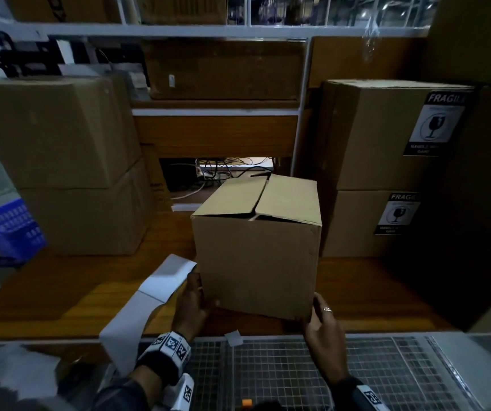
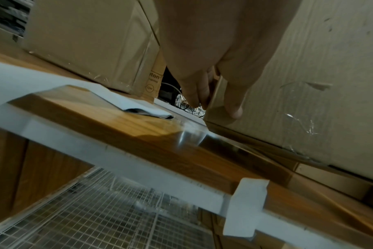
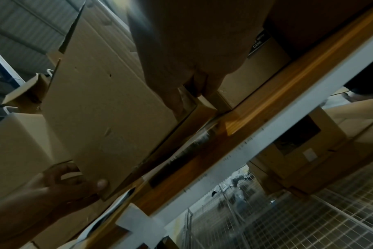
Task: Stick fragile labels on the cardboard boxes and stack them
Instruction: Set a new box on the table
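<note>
A plain cardboard box (image 1: 256,256) with loosely closed top flaps stands near the front of the wooden table (image 1: 60,292). My left hand (image 1: 192,301) grips its lower left corner, thumb on the front face and fingers round the side. My right hand (image 1: 321,318) holds the lower right corner the same way. In the left wrist view the box (image 2: 319,67) looks slightly raised off the table at its near edge. A white strip of label backing (image 1: 161,280) lies just left of the box. The box's front face bears no label.
Two stacked boxes (image 1: 386,134) with black-and-white fragile labels (image 1: 441,123) stand at the right. Two plain stacked boxes (image 1: 54,129) stand at the left, a blue basket (image 1: 10,226) beside them. A wire-mesh cart (image 1: 297,375) sits below the table's front edge.
</note>
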Tool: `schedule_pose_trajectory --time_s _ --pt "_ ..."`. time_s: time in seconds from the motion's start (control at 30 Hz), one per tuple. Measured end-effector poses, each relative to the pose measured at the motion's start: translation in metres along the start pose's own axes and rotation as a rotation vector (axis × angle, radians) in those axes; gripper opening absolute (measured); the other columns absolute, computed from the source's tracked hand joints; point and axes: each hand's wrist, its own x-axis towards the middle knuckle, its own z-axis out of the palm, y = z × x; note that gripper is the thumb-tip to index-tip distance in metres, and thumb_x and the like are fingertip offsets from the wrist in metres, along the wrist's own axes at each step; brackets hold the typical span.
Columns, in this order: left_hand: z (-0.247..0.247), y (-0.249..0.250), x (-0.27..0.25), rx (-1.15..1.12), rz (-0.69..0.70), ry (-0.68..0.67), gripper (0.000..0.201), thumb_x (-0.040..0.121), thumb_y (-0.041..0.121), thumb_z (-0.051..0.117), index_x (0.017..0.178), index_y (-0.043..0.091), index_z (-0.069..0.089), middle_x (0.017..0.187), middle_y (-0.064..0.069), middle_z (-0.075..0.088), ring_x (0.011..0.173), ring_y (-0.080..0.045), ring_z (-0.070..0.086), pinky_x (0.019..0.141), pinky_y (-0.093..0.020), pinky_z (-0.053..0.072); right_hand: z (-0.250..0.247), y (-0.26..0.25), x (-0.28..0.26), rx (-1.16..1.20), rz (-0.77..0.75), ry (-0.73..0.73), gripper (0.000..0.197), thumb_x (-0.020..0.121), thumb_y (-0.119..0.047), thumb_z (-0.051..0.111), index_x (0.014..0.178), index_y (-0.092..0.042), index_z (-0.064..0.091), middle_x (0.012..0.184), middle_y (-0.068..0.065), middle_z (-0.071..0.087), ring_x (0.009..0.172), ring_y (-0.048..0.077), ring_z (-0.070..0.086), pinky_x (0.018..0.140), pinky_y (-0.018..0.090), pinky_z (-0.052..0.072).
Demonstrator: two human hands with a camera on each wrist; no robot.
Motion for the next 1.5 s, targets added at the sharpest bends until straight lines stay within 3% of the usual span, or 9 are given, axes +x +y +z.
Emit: schedule_pose_trajectory --time_s 0.23,0.43,0.6,0.7,0.97,1.13,1.27,1.37,1.5 --pt "0.003 -0.012 0.007 0.024 -0.066 -0.03 0.085 0.084 0.038 0.075 0.153 0.025 0.027 0.134 -0.002 0.062 0.116 -0.023 0.063 0.095 -0.05 0.056 0.015 0.015 0.001 -0.019 0.04 0.024 0.054 0.102 -0.032 0.062 0.152 -0.031 0.043 0.124 -0.009 0.069 0.1 0.003 0.066 0.077 0.031 0.059" --pt "0.007 -0.027 0.009 0.118 -0.14 -0.131 0.094 0.095 0.037 0.069 0.162 0.025 0.006 0.156 -0.008 0.044 0.136 -0.032 0.049 0.11 -0.05 0.044 0.019 0.016 -0.001 0.014 0.113 0.013 0.055 0.103 -0.021 0.061 0.154 -0.025 0.043 0.126 -0.003 0.068 0.092 -0.003 0.065 0.07 0.016 0.056" --pt "0.004 -0.015 0.008 0.082 -0.143 -0.143 0.073 0.098 0.028 0.066 0.158 0.022 0.026 0.147 0.004 0.047 0.131 -0.019 0.049 0.106 -0.039 0.044 0.022 0.02 -0.005 -0.029 0.136 -0.011 0.059 0.101 -0.021 0.064 0.156 -0.029 0.041 0.132 -0.008 0.064 0.084 -0.011 0.064 0.064 0.009 0.051" --pt "0.001 -0.013 0.018 0.056 -0.186 -0.181 0.064 0.1 0.031 0.063 0.156 0.024 0.031 0.147 0.0 0.053 0.131 -0.023 0.052 0.112 -0.047 0.043 0.025 0.018 -0.011 -0.024 0.109 -0.021 0.063 0.099 -0.021 0.067 0.156 -0.027 0.041 0.133 -0.013 0.061 0.094 -0.004 0.065 0.079 0.017 0.053" --pt "-0.016 -0.002 0.045 0.215 -0.247 -0.165 0.053 0.101 0.03 0.058 0.15 0.019 0.041 0.13 -0.019 0.064 0.107 -0.039 0.064 0.091 -0.044 0.053 0.045 0.006 -0.026 -0.05 0.015 -0.123 0.053 0.098 -0.012 0.065 0.142 -0.034 0.047 0.112 -0.015 0.07 0.084 -0.005 0.067 0.07 0.013 0.054" --pt "-0.016 0.006 0.039 0.173 -0.243 -0.203 0.043 0.103 0.011 0.047 0.144 0.027 0.046 0.127 -0.015 0.064 0.08 -0.021 0.06 0.073 -0.036 0.049 0.062 0.001 -0.032 -0.059 -0.034 -0.244 0.048 0.099 -0.025 0.062 0.144 -0.035 0.048 0.113 -0.016 0.068 0.074 0.007 0.066 0.064 0.021 0.053" --pt "-0.011 0.034 0.022 0.088 -0.185 -0.153 0.049 0.107 0.042 0.04 0.151 0.021 0.042 0.134 0.004 0.05 0.119 -0.014 0.049 0.097 -0.02 0.033 0.081 -0.002 -0.028 -0.088 -0.103 -0.334 0.055 0.094 -0.049 0.053 0.148 -0.041 0.043 0.119 -0.018 0.064 0.087 0.001 0.062 0.08 0.035 0.058" --pt "-0.01 0.049 0.015 0.054 -0.191 -0.178 0.058 0.107 0.047 0.036 0.155 0.016 0.036 0.143 -0.003 0.049 0.138 -0.019 0.042 0.105 -0.018 0.025 0.086 -0.015 -0.022 -0.116 -0.135 -0.426 0.063 0.095 -0.045 0.055 0.154 -0.034 0.038 0.13 -0.015 0.061 0.114 0.001 0.059 0.098 0.027 0.051" --pt "-0.008 0.047 0.015 0.032 -0.255 -0.132 0.073 0.076 0.096 0.017 0.087 0.035 0.055 0.092 0.001 0.06 0.076 0.0 0.052 0.086 -0.028 0.036 0.085 -0.039 -0.016 -0.134 -0.153 -0.528 0.064 0.101 -0.031 0.058 0.158 -0.029 0.03 0.142 -0.01 0.05 0.132 0.007 0.046 0.107 0.019 0.037"
